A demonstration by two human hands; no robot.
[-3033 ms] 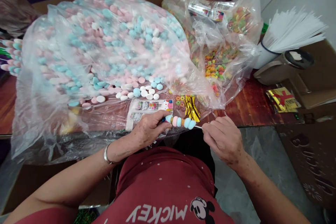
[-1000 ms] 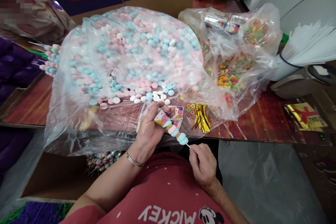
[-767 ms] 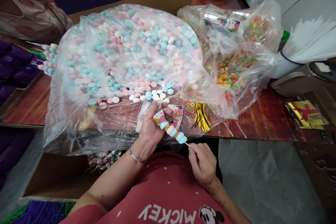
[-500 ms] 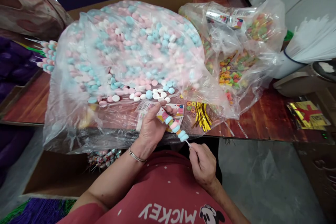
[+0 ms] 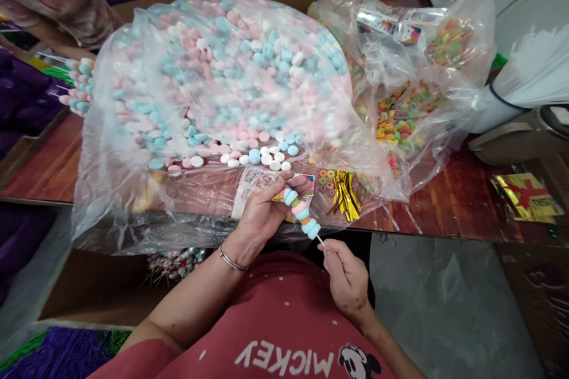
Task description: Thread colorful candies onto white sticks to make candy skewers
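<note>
Several pastel pink, blue and white candy discs are sitting threaded on a thin white stick, forming a candy skewer (image 5: 302,214) that is slanting down from the left hand (image 5: 262,213) toward the right hand (image 5: 345,275), just over the near table edge. The left hand is closing its fingers around the skewer's upper end, together with a small printed plastic wrapper (image 5: 297,186) lying against those fingers; the candies are trailing out below its fingertips. The right hand is pinching the bare lower tip of the stick between thumb and forefinger, its other fingers curled in, so the candies are lying between the two grips.

Just beyond the left hand, a large clear plastic bag of pink, blue and white candy discs (image 5: 222,83) is spreading over the reddish-brown wooden table (image 5: 444,201). Near the wrapper, a bundle of gold twist ties (image 5: 345,194) is resting beside a smaller clear bag of multicoloured ring candies (image 5: 400,112). Finished skewers (image 5: 75,86) are lying at the far left.
</note>
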